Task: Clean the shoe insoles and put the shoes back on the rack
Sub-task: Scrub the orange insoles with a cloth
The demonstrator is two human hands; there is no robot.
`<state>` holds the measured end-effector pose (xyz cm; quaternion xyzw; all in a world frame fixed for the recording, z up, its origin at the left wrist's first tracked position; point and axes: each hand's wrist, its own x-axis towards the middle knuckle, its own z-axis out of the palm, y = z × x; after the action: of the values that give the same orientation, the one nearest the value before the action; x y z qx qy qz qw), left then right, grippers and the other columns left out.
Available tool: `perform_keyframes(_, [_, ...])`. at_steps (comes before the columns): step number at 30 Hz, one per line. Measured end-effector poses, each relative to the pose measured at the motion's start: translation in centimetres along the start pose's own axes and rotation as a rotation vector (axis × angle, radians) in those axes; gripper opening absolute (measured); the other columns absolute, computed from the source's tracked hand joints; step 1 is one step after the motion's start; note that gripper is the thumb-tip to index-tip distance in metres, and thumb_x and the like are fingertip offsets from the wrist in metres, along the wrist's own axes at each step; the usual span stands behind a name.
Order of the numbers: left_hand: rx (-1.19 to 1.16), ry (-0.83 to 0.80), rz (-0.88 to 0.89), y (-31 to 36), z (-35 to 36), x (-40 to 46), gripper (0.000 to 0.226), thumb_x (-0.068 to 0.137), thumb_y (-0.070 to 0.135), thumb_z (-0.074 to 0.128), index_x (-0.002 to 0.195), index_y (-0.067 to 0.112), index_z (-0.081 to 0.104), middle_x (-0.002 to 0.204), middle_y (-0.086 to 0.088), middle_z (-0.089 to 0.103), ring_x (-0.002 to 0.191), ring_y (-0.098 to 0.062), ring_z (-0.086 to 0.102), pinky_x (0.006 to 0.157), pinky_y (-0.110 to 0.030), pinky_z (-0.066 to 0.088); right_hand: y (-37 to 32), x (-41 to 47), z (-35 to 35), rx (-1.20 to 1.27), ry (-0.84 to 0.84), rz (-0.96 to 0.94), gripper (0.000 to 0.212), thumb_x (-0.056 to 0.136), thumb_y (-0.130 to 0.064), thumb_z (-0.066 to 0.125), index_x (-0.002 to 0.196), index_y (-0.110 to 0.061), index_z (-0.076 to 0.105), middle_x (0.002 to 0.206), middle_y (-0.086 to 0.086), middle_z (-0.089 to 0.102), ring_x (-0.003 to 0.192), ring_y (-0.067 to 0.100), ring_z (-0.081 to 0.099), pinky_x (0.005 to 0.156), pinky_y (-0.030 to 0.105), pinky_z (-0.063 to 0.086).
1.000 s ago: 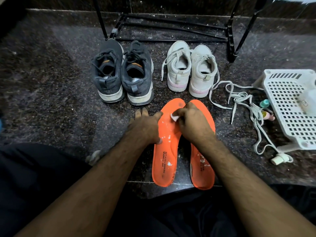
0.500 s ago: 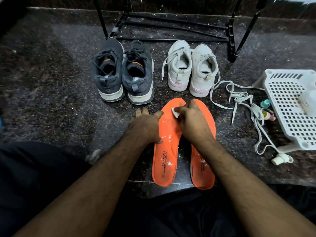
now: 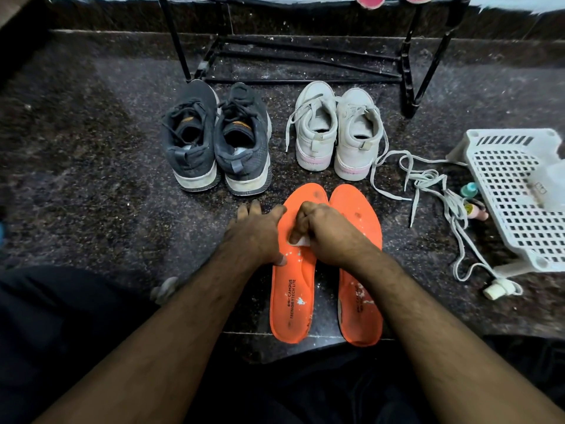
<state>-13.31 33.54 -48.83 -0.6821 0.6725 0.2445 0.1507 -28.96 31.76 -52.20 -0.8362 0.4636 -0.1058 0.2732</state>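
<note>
pinching a small white wipe (image 3: 303,241) between curled fingers, the right hand (image 3: 328,232) presses it onto the middle of the left orange insole (image 3: 292,295). the left hand (image 3: 255,234) lies flat beside it, fingers straight and close together, the thumb and palm edge resting on that insole's outer rim and the fingertips on the dark speckled floor (image 3: 91,179). white flecks dot the insole around the printed lettering. the right orange insole (image 3: 360,301) lies just beside the first, parallel, toes pointing away from the person, partly covered by the right forearm. beyond the insoles stand a pair of dark grey sneakers (image 3: 217,139) and, to their right, a pair of white sneakers (image 3: 336,130), heels toward the camera. loose white laces (image 3: 434,191) trail from the white pair across the floor to a white perforated basket (image 3: 516,203) at the right. a black metal rack (image 3: 305,56) stands behind the shoes.
</note>
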Motion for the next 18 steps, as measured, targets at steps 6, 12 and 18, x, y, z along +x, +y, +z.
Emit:
perform_keyframes(6, [0.025, -0.006, -0.003, 0.0, -0.1, 0.0, 0.114, 0.07, 0.046, 0.087, 0.156, 0.038, 0.013, 0.165, -0.014, 0.01, 0.15, -0.039, 0.01, 0.113, -0.055, 0.03, 0.7, 0.4, 0.3, -0.015, 0.298, 0.208, 0.043, 0.079, 0.006, 0.059, 0.113, -0.014, 0.073, 0.103, 0.009, 0.054, 0.095, 0.027, 0.057, 0.089, 0.032, 0.046])
perform_keyframes(12, [-0.008, 0.02, 0.001, -0.3, 0.1, 0.2, 0.112, 0.066, 0.046, 0.09, 0.153, 0.038, 0.02, 0.164, -0.016, 0.01, 0.15, -0.04, 0.011, 0.114, -0.052, 0.03, -1.2, 0.4, 1.3, -0.092, 0.075, 0.156, 0.038, 0.079, 0.003, 0.058, 0.114, -0.006, 0.069, 0.112, 0.018, 0.053, 0.104, 0.035, 0.056, 0.096, 0.039, 0.043])
perform_keyframes(18, [0.009, 0.032, 0.002, -0.4, 0.2, 0.0, 0.111, 0.064, 0.049, 0.089, 0.152, 0.041, 0.021, 0.163, -0.017, 0.01, 0.148, -0.041, 0.011, 0.114, -0.055, 0.032, -1.8, -0.2, -0.3, -0.059, -0.073, 0.087, 0.018, 0.082, -0.007, 0.069, 0.096, -0.013, 0.079, 0.103, 0.011, 0.065, 0.097, 0.03, 0.065, 0.09, 0.038, 0.05])
